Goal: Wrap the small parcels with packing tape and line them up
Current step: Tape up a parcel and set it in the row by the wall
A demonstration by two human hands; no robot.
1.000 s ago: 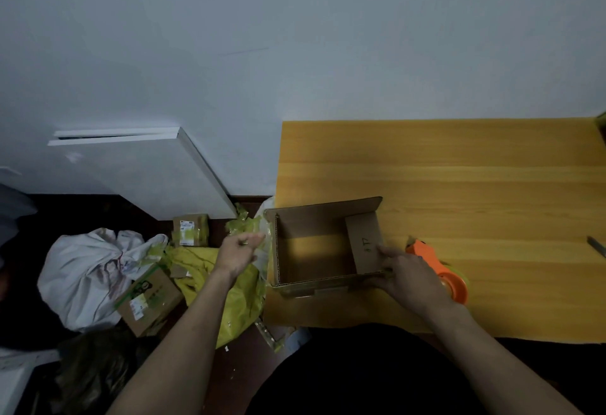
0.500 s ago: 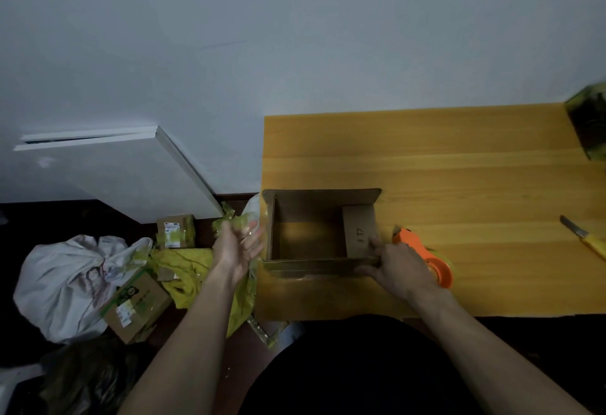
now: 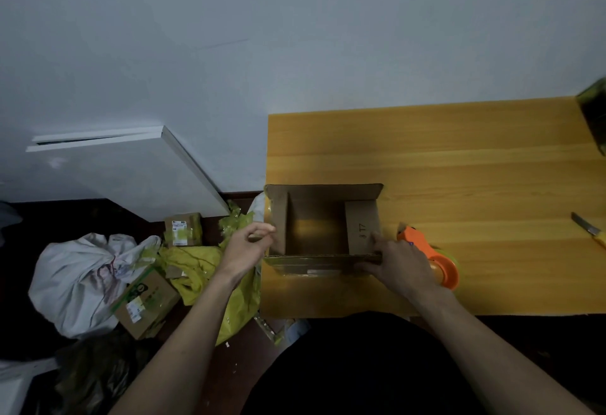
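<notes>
A dark floor [image 3: 39, 217] at the left is strewn with a white sack [image 3: 75, 280], parcels [image 3: 182, 229] and yellow wrap [image 3: 196, 263]. The left hand [image 3: 244, 250], loosely curled, is held empty beside an open box [image 3: 314, 227] on a wooden table [image 3: 459, 168] (against a pale wall [image 3: 295, 37]). The box's near-right edge is gripped by the right hand [image 3: 398, 262]; a tape dispenser [image 3: 433, 258] lies beside it.

Dim, bluish room light falls flatly from above, leaving the floor left of the left hand [image 3: 244, 250] murky and the lap below both wrists near black, while the wooden table [image 3: 459, 158] beyond the right hand [image 3: 398, 260] glows warmest, and wide-angle bending curves straight edges toward the soft corners.
</notes>
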